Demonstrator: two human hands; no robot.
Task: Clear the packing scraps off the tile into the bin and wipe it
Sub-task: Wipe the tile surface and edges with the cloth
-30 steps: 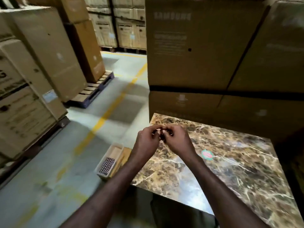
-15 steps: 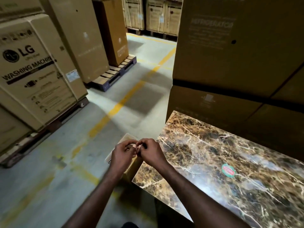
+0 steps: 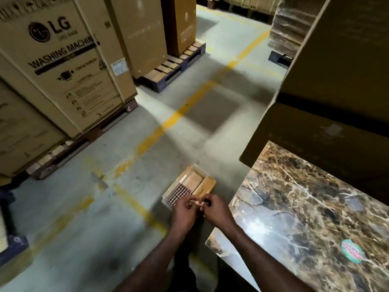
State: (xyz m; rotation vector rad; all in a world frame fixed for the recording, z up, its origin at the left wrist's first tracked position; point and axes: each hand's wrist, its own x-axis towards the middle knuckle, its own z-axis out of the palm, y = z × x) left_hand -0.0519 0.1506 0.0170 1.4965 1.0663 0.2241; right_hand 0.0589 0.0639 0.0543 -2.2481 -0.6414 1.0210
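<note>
A small pale scrap point(image 3: 197, 204), too tiny to make out clearly, was pinched between the fingers of both hands, which met just over the near end of the bin point(image 3: 185, 180) on the floor. The left hand point(image 3: 183, 213) and right hand point(image 3: 216, 211) touched at the fingertips, fingers curled round the scrap rather than spread. Half a second earlier the same pinch had hovered at the tile's left corner, and a second earlier it had been over the tile itself; now the hands had carried it off the edge and above the bin, so the drop looked ready, needing only the fingers to part. The bin, a shallow clear tray, sat on the floor just beside the tile's corner, with a checked cloth point(image 3: 179, 193) lying in its near end and a tan box point(image 3: 205, 185) along its right side. That cloth was probably what the wipe would call for. The marble tile point(image 3: 305, 207) lay to the right, its surface showing no loose scraps in view, though a round green and red sticker point(image 3: 352, 251) remained on it near the front. Beyond stood a washing machine carton point(image 3: 63, 66) on a pallet, and a yellow floor line point(image 3: 179, 114) ran past the bin.
</note>
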